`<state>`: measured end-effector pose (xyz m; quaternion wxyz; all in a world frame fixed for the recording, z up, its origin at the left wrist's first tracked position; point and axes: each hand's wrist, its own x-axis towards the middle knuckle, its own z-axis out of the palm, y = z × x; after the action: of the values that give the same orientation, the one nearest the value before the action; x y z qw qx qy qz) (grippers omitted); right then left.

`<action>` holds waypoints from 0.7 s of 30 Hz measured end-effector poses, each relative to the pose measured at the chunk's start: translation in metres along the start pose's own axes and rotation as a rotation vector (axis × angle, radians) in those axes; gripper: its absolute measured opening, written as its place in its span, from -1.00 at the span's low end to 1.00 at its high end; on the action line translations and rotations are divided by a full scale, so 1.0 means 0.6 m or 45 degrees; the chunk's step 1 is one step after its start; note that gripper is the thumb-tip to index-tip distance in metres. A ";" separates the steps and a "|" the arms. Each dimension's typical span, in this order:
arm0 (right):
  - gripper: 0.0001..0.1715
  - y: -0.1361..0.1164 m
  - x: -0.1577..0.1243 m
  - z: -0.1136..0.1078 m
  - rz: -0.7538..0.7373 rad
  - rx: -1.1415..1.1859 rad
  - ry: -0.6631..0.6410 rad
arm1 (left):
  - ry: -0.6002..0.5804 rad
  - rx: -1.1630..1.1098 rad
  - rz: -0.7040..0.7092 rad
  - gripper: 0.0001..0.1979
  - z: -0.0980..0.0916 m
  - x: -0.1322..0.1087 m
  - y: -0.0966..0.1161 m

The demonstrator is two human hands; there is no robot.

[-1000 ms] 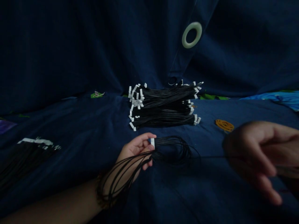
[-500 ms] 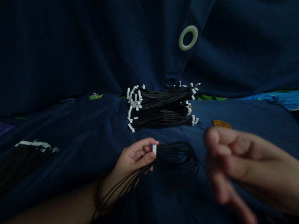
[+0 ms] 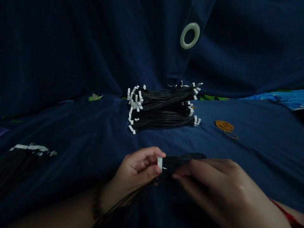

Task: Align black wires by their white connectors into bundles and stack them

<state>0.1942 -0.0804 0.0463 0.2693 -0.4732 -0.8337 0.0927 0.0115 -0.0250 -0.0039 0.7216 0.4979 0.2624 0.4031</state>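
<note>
Nearest, the left hand (image 3: 135,169) pinched a white connector (image 3: 160,164) ending a bunch of thin black wires (image 3: 182,161), the right hand (image 3: 213,186) pressed its fingers onto those wires just beside it, and farther off a stack of wire bundles (image 3: 163,109) lay on navy cloth (image 3: 266,142), left of orange rubber bands (image 3: 224,126)

We find held wire bundle (image 3: 184,161) largely hidden under right hand (image 3: 218,190), strands passing behind left hand (image 3: 135,169). Left of wire stack (image 3: 163,109), second bundle (image 3: 21,167) cut off by frame edge, shadowed; small white item (image 3: 95,97) too small to identify.
</note>
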 end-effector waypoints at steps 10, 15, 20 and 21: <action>-0.78 0.000 0.004 0.005 -0.084 -0.114 0.071 | -0.132 -0.023 0.048 -0.79 -0.008 -0.001 -0.008; -0.78 -0.001 -0.002 0.010 -0.158 -0.172 0.097 | -0.131 0.014 0.019 -0.78 -0.008 -0.001 -0.008; -0.77 -0.002 -0.001 0.017 -0.148 -0.138 0.061 | -0.112 0.060 -0.044 -0.79 -0.004 -0.002 -0.008; -0.76 -0.002 0.001 0.015 -0.153 -0.157 0.052 | -0.099 0.078 -0.057 -0.78 -0.004 -0.002 -0.008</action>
<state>0.1882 -0.0794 0.0392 0.2618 -0.4398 -0.8589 0.0151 0.0107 -0.0256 -0.0093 0.7245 0.5291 0.2573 0.3591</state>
